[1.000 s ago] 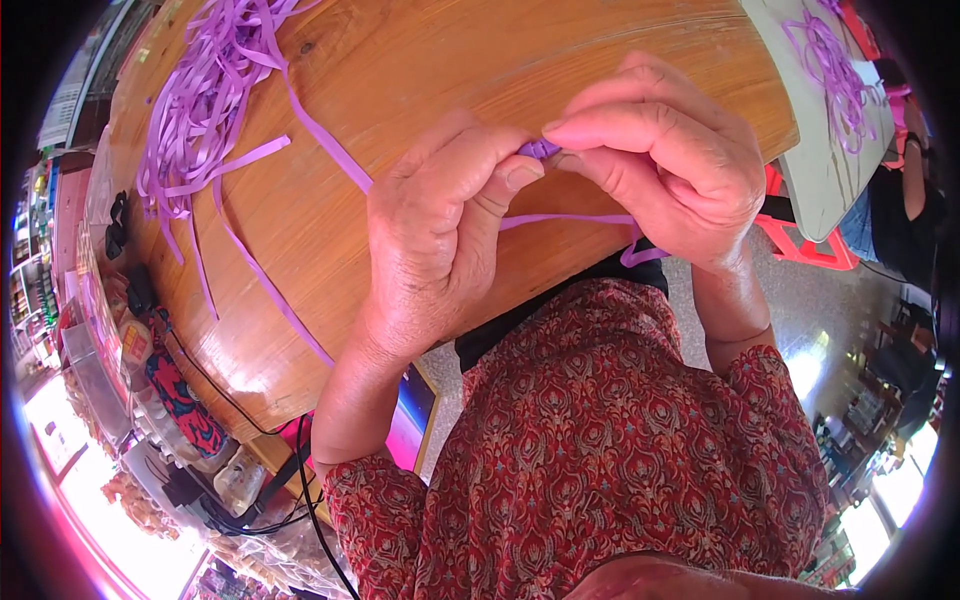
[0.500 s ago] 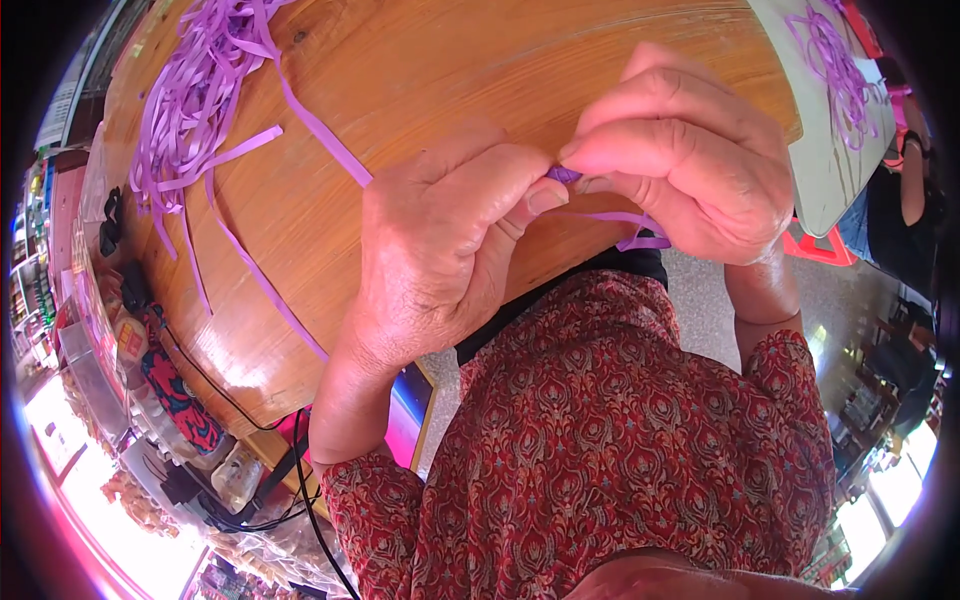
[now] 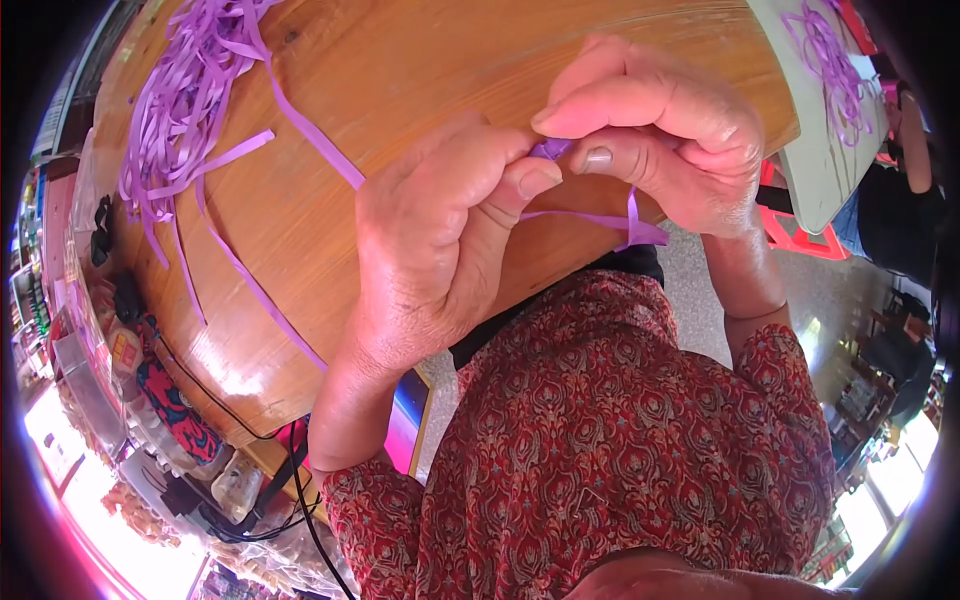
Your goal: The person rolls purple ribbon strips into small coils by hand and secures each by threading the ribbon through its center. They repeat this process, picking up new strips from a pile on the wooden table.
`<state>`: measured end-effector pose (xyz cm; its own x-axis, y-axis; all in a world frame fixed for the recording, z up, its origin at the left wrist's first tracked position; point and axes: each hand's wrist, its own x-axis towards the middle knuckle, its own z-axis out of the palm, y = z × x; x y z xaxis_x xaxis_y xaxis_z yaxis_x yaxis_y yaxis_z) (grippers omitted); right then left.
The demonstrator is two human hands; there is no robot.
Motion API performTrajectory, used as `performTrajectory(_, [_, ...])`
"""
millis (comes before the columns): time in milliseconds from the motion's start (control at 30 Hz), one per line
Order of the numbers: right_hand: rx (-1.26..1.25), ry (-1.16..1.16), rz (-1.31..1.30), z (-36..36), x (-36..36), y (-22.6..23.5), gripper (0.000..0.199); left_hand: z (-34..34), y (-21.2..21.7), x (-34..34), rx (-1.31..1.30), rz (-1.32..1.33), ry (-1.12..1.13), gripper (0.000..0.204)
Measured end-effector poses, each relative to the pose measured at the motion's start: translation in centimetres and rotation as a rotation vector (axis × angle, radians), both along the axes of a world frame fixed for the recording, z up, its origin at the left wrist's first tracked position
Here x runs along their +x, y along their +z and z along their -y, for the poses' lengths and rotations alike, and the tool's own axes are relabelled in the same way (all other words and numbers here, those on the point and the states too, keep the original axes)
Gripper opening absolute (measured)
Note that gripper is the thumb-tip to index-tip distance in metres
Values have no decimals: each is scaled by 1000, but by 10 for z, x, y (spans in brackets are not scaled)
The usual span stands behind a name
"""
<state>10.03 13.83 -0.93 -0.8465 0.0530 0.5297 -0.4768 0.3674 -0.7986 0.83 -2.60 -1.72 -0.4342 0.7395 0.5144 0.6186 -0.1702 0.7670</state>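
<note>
A small folded knot of purple ribbon (image 3: 551, 149) is pinched between the thumb and forefinger of my left hand (image 3: 425, 235). My right hand (image 3: 670, 130) hovers close beside it, forefinger above and thumb to the right, the tips apart with a gap between them. From the knot a loose ribbon tail (image 3: 648, 235) runs right beneath my hands, kinked near the table edge. Another purple strip (image 3: 318, 142) stretches from the far left and passes behind my left hand. Whatever my left hand's curled fingers cover is hidden.
A heap of purple ribbons (image 3: 190, 110) lies at the far left of the wooden table (image 3: 400, 60). More ribbon (image 3: 830, 70) rests on a pale table at right, beside a person's arm (image 3: 913, 140) and a red stool (image 3: 800, 240). A black cable (image 3: 300, 480) hangs at left.
My right thumb and forefinger have parted from their pinch at the knot. Both hands have shifted slightly left, and more of the ribbon tail shows under the right one.
</note>
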Motion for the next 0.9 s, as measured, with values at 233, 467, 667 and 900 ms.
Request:
performTrajectory(233, [-448, -2, 124, 12, -1, -6, 21, 4, 4, -2, -99, 2, 5, 10])
performTrajectory(467, [-92, 33, 25, -7, -4, -12, 22, 1, 1, -1, -59, 16, -5, 7])
performTrajectory(667, [104, -3, -56, -6, -2, -7, 22, 5, 5, 1, -176, 154, -32, 3])
performTrajectory(900, [442, -8, -218, -9, -8, 1, 19, 9, 15, 4, -276, 641, -64, 10])
